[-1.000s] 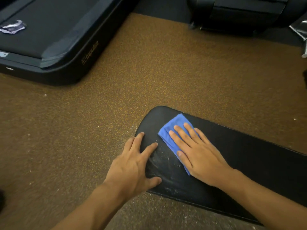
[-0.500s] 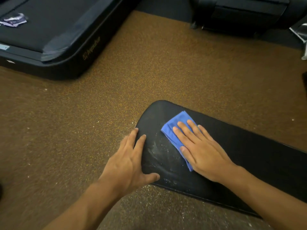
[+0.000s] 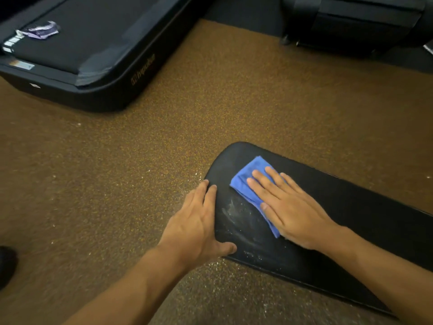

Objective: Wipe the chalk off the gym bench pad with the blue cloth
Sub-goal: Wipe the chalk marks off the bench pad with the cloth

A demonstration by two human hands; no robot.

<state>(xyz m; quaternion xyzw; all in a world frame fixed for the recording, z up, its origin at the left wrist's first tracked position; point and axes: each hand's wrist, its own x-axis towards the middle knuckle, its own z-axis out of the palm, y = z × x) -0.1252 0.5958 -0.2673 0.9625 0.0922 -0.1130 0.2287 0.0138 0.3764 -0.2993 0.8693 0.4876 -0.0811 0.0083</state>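
The black gym bench pad runs from the centre to the lower right, with its rounded end toward the middle of the floor. White chalk smears streak the pad near that end. A folded blue cloth lies on the pad beyond the smears. My right hand presses flat on the cloth, fingers spread and pointing at the rounded end. My left hand clasps the pad's left edge, fingers together along the rim and thumb on the near side of the top.
Brown speckled rubber floor surrounds the pad, with white chalk specks beside its end. A black treadmill with a crumpled wrapper on it stands at the upper left. Another dark machine fills the upper right. A dark shoe shows at the left edge.
My left hand has slid off the pad's top to its left edge and its fingers have closed together. My right hand and the cloth have barely shifted on the pad.
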